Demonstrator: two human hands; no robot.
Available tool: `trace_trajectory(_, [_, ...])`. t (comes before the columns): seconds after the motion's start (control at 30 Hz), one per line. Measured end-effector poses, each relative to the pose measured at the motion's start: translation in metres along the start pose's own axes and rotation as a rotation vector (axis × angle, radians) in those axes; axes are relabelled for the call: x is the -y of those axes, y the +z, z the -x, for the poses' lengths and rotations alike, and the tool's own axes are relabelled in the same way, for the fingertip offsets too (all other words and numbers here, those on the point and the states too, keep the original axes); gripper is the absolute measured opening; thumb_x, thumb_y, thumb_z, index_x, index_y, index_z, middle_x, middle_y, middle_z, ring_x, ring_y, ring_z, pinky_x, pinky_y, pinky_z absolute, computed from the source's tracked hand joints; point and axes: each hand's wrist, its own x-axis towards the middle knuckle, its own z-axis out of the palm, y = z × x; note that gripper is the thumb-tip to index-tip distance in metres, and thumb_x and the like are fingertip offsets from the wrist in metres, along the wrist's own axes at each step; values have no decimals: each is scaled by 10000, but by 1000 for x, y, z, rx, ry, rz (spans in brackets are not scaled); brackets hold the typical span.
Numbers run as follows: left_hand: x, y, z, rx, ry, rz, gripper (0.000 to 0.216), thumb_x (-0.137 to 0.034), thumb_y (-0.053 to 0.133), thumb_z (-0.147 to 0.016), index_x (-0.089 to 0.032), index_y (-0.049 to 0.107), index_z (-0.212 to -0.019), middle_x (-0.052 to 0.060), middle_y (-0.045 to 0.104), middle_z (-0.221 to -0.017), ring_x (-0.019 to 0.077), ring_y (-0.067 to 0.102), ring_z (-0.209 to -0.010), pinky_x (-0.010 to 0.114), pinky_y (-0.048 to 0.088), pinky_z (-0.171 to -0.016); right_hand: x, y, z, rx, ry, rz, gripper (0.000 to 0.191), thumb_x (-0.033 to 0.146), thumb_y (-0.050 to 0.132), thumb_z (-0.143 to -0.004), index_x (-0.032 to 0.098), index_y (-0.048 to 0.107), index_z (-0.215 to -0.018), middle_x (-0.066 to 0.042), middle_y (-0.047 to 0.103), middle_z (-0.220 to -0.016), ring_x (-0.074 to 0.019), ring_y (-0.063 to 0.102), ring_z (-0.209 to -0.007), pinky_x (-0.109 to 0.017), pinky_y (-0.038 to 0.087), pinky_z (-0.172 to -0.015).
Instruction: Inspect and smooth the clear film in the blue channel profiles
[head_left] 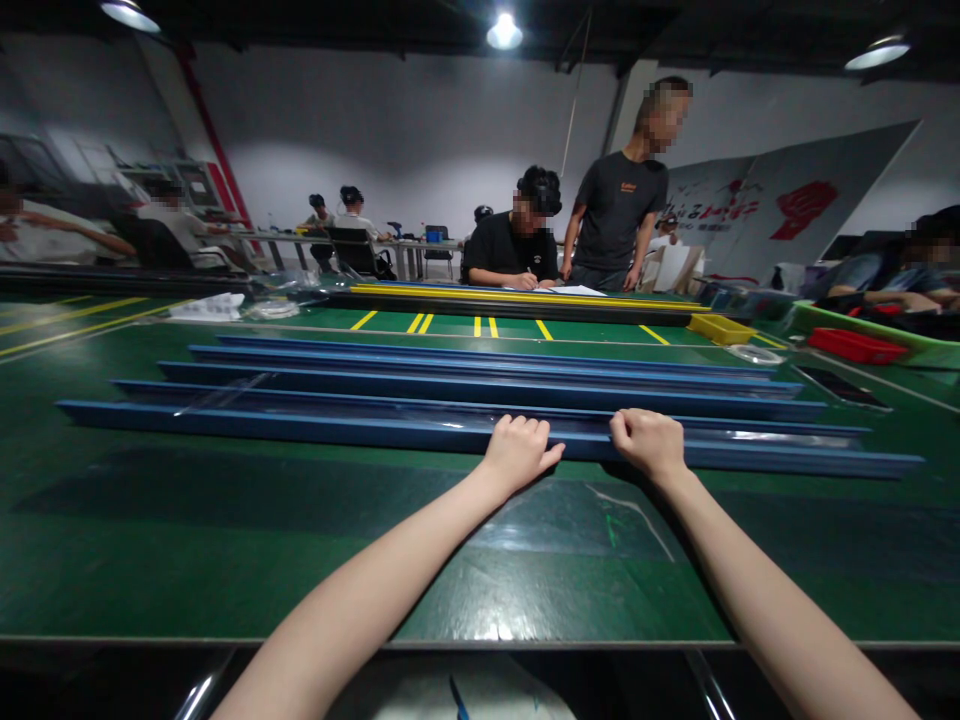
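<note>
A long blue U-shaped channel (315,424) lies crosswise on the green table (315,570) in front of me. My left hand (516,456) grips its near wall right of the middle, fingers curled over the edge and thumb pointing right. A little farther right, my right hand (649,442) is closed over the same wall, its fingertips hidden. Clear plastic film (427,413) shows inside the channel, glossy toward the right end. Just behind lies a second blue channel (390,381), parallel to the first. Neither hand touches it.
Farther back are a yellow-and-black long profile (525,299), a yellow tray (721,329), a red tray (856,346) and a phone (841,388). A clear sheet (540,520) lies in front of the channel. Two people, one writing, are across the table.
</note>
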Motion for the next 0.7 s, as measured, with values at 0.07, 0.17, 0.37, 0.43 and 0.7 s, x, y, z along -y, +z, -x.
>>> trace_trajectory(0.07, [0, -1, -1, 7, -2, 4, 314, -433, 440, -795, -147, 547, -720, 59, 625, -696, 190, 563, -667, 311, 338, -606, 0, 1, 0, 3, 1, 1, 368, 309, 347, -752, 155, 564, -498, -51, 611, -560, -112, 477, -492, -228, 167, -466])
trace_trajectory(0.17, [0, -1, -1, 20, -3, 8, 311, -428, 444, -791, -145, 550, -718, 64, 628, -695, 191, 566, -665, 308, 340, -603, 0, 1, 0, 3, 2, 3, 368, 306, 348, -751, 155, 567, -498, -52, 609, -559, -112, 473, -490, -230, 168, -467])
trace_trajectory(0.37, [0, 0, -1, 15, 7, -6, 300, -424, 432, -799, -154, 544, -730, 57, 618, -698, 188, 556, -672, 307, 328, -593, 0, 0, 0, 1, 3, -4, 367, 307, 347, -752, 160, 557, -489, -46, 614, -563, -112, 474, -491, -228, 167, -466])
trace_trajectory(0.43, [0, -1, 0, 0, 17, -18, 288, -420, 430, -804, -157, 538, -758, 52, 615, -707, 187, 552, -680, 306, 320, -596, 0, 0, 0, 1, 5, -12, 368, 305, 345, -750, 158, 557, -488, -50, 616, -563, -113, 475, -490, -227, 165, -464])
trace_trajectory(0.7, [2, 1, 1, -38, 9, -39, 321, -465, 457, -800, -150, 512, -829, 36, 609, -710, 180, 545, -678, 300, 303, -614, 0, -1, 1, 7, 10, -11, 362, 308, 352, -748, 159, 558, -490, -47, 616, -563, -112, 479, -492, -225, 165, -463])
